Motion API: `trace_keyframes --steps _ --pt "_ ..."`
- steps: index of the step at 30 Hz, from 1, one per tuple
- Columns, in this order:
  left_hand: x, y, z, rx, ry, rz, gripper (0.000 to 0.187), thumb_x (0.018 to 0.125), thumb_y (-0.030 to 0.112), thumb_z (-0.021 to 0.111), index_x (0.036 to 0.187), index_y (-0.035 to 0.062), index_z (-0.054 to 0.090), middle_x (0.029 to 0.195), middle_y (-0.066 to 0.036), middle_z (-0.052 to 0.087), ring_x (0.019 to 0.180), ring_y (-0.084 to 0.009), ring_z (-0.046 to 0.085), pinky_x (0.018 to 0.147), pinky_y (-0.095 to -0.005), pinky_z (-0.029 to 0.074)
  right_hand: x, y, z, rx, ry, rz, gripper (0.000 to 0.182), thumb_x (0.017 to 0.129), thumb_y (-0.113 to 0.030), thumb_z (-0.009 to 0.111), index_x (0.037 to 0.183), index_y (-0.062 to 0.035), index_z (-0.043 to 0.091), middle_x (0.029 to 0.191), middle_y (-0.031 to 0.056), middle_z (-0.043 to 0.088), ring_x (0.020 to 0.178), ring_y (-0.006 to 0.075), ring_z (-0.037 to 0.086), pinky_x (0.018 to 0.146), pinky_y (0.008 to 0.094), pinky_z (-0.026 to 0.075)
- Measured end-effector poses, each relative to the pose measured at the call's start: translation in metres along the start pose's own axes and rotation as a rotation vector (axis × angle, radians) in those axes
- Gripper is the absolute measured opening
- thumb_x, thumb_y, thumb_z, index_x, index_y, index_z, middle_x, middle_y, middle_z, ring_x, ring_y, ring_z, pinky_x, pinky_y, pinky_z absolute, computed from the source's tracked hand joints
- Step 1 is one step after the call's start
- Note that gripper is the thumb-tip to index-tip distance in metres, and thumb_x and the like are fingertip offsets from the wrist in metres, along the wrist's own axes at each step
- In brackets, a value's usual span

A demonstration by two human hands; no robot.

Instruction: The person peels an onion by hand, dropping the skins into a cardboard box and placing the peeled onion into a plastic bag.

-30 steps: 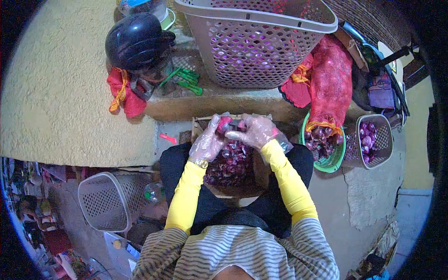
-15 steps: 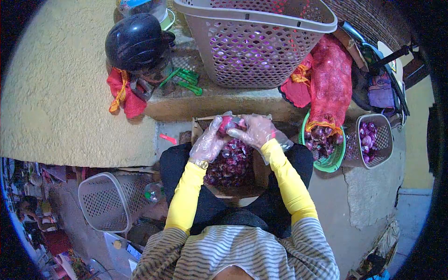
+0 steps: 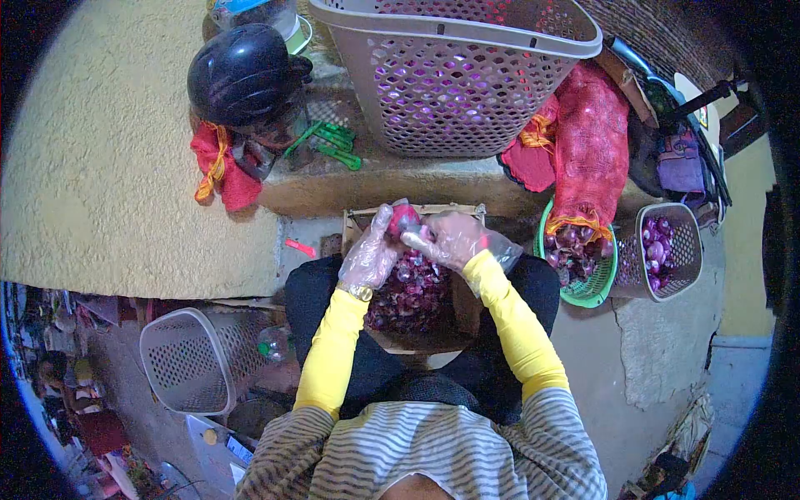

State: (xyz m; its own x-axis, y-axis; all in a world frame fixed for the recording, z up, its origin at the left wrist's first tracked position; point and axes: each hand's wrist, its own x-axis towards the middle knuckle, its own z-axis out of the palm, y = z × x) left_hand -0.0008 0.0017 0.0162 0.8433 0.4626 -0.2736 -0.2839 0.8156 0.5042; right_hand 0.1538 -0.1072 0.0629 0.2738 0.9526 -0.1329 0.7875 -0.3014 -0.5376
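Observation:
My left hand [image 3: 371,252], in a clear plastic glove, is closed around a red onion [image 3: 404,218]. My right hand [image 3: 452,237], also gloved, is closed with its thumb against the onion's right side. A bit of red shows at the heel of that hand, but what its fingers hold is hidden. Below both hands, a cardboard box [image 3: 467,312] stands between my legs. Loose purple onion skins [image 3: 408,296] lie in it.
A large grey perforated basket [image 3: 467,100] stands on the ledge ahead, beside a red mesh sack of onions [image 3: 592,125]. At right are a green basket [image 3: 593,292] and a small grey basket [image 3: 687,242] with onions. A helmet [image 3: 242,75] and green-handled tools [image 3: 337,148] sit at left.
The onion has turned in my left hand and shows more of its red side. My right hand has shifted slightly left and down, its fingers more curled.

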Motion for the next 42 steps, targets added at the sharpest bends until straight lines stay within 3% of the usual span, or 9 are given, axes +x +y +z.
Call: trace_keyframes --steps 6,8,10,13,20,30,34,39,42 --pt "-0.011 0.013 0.012 -0.001 0.013 -0.087 0.051 0.102 0.038 0.056 0.136 0.0014 0.049 0.126 -0.014 0.061 0.117 -0.0257 0.059 0.101 -0.0411 0.050 -0.001 -0.003 -0.008 -0.103 -0.050 -0.105 0.068 0.080 -0.077 0.058 0.086 -0.0109 0.072 0.077 0.0160 0.070 0.073 0.0359 0.069 0.071 0.0492 0.053" --pt "-0.006 0.007 0.008 0.083 0.002 0.008 0.052 0.101 0.037 0.058 0.139 0.0031 0.048 0.127 -0.012 0.061 0.119 -0.0234 0.057 0.100 -0.0399 0.051 -0.001 -0.001 -0.007 -0.070 -0.040 -0.081 0.068 0.077 -0.077 0.062 0.089 -0.0107 0.072 0.077 0.0161 0.070 0.074 0.0363 0.069 0.071 0.0489 0.053" --pt "-0.002 0.004 0.002 0.108 0.003 0.019 0.053 0.101 0.036 0.058 0.141 0.0036 0.047 0.129 -0.012 0.060 0.120 -0.0229 0.057 0.099 -0.0391 0.051 -0.001 0.001 -0.005 0.031 0.232 -0.096 0.067 0.071 -0.074 0.070 0.092 -0.0103 0.069 0.078 0.0164 0.070 0.076 0.0373 0.069 0.072 0.0481 0.053" --pt "-0.004 0.004 0.009 0.131 -0.017 0.025 0.055 0.101 0.035 0.059 0.144 0.0042 0.045 0.132 -0.011 0.058 0.120 -0.0219 0.057 0.100 -0.0376 0.051 -0.003 -0.005 -0.015 0.036 0.192 0.065 0.067 0.068 -0.072 0.074 0.089 -0.0094 0.066 0.079 0.0171 0.070 0.077 0.0384 0.069 0.072 0.0478 0.053" --pt "-0.003 0.004 0.006 0.181 -0.040 0.036 0.056 0.101 0.037 0.058 0.145 0.0049 0.045 0.138 -0.011 0.053 0.124 -0.0210 0.054 0.104 -0.0364 0.049 -0.004 -0.005 -0.015 0.042 0.183 0.075 0.065 0.069 -0.071 0.074 0.084 -0.0085 0.065 0.081 0.0182 0.070 0.078 0.0390 0.069 0.072 0.0481 0.052" --pt "0.001 0.000 -0.005 0.169 -0.049 0.026 0.053 0.102 0.036 0.057 0.143 0.0055 0.046 0.138 -0.011 0.053 0.126 -0.0232 0.053 0.106 -0.0431 0.047 -0.001 0.001 -0.001 0.030 0.161 0.030 0.059 0.081 -0.066 0.065 0.091 -0.0086 0.073 0.081 0.0182 0.071 0.077 0.0385 0.069 0.071 0.0482 0.053" --pt "0.005 -0.004 -0.016 0.134 -0.012 0.019 0.046 0.101 0.035 0.058 0.136 0.0052 0.051 0.132 -0.011 0.056 0.121 -0.0240 0.055 0.104 -0.0434 0.049 -0.005 -0.009 -0.011 -0.009 0.079 -0.002 0.055 0.087 -0.065 0.059 0.086 -0.0116 0.073 0.078 0.0158 0.071 0.074 0.0363 0.069 0.070 0.0472 0.054" --pt "0.007 -0.001 -0.017 0.110 0.043 0.071 0.041 0.101 0.035 0.059 0.130 0.0054 0.054 0.123 -0.010 0.060 0.113 -0.0230 0.059 0.097 -0.0407 0.052 -0.006 -0.009 -0.006 -0.155 0.046 -0.113 0.059 0.086 -0.071 0.057 0.082 -0.0139 0.072 0.075 0.0136 0.070 0.072 0.0338 0.069 0.069 0.0469 0.054" --pt "0.002 0.004 -0.014 0.098 0.020 -0.030 0.044 0.101 0.036 0.059 0.133 0.0055 0.053 0.120 -0.009 0.061 0.109 -0.0226 0.061 0.093 -0.0389 0.053 -0.004 -0.005 -0.001 -0.149 0.008 -0.171 0.061 0.084 -0.074 0.057 0.082 -0.0144 0.072 0.074 0.0129 0.069 0.072 0.0332 0.069 0.068 0.0472 0.054"
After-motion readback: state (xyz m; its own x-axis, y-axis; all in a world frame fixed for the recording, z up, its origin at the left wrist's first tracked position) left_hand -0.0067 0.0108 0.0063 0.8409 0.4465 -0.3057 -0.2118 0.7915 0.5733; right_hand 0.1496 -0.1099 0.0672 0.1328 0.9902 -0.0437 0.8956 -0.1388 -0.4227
